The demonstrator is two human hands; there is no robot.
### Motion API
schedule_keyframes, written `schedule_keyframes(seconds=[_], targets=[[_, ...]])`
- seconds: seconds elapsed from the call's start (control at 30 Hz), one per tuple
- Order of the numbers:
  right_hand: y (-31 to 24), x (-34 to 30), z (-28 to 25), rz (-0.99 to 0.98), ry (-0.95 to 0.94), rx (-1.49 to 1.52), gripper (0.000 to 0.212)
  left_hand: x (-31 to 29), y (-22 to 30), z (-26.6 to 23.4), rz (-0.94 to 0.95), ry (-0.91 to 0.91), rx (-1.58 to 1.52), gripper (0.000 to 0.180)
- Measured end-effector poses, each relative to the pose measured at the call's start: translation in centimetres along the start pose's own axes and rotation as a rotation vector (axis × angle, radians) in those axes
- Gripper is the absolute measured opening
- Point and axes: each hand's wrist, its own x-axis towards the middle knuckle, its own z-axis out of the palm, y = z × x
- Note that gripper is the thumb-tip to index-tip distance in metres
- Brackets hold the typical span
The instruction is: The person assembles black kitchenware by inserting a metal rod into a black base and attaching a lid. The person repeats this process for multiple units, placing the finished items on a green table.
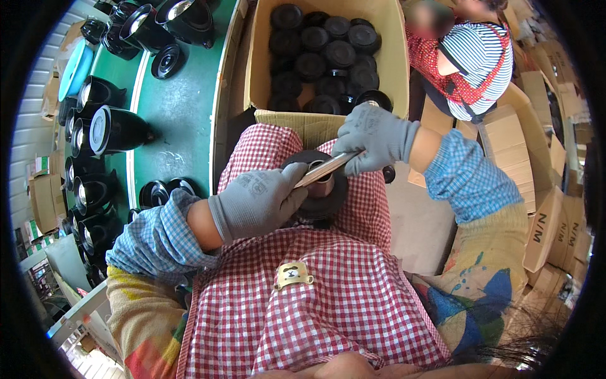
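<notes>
Both my hands wear grey gloves and meet over my lap. My left hand (257,199) is closed round the lower end of a shiny metal rod (329,167), thumb on top. Further along, my right hand (375,140) grips the same slanting rod. Just beneath the rod, between my knees, is a round black part (334,201) with a metal ring in its middle, partly hidden by the rod and my left hand. Beyond my right knuckles, at the near edge of an open cardboard box (262,69), lies a black round lid (374,98).
Several black round lids (339,54) fill the box. To the left, a green conveyor belt (173,114) carries several black kettle bodies (120,131) and a loose lid (168,61). A light-blue basin (76,69) stands beyond. At the right sit a person (476,60) and cardboard cartons (543,234).
</notes>
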Motion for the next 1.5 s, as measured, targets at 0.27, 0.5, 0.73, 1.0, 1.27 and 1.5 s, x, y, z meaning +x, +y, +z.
schedule_keyframes(seconds=[0.27,0.5,0.73,1.0,1.27,1.5], targets=[[0.9,1.1,2.6,0.060,-0.034,0.056,0.045,1.2,-2.0,-0.1,-0.002,-0.003,-0.060,0.031],[-0.3,2.1,0.7,0.170,-0.256,0.086,0.040,1.2,-2.5,-1.1,-0.007,-0.075,-0.099,0.038],[-0.9,1.8,1.5,0.206,-0.240,0.137,0.038,1.0,-1.4,-0.5,-0.101,-0.105,-0.107,0.036],[-1.5,2.8,1.1,0.190,-0.287,0.076,0.059,0.4,-2.7,0.3,-0.154,-0.055,-0.251,0.037],[-6.7,0.4,5.4,0.319,0.139,0.808,0.074,5.8,-8.0,-3.4,-0.005,-0.061,0.104,0.044],[-5.0,1.6,-0.3,0.306,-0.246,0.275,0.073,7.4,-7.9,-3.4,0.064,-0.210,0.249,0.042]])
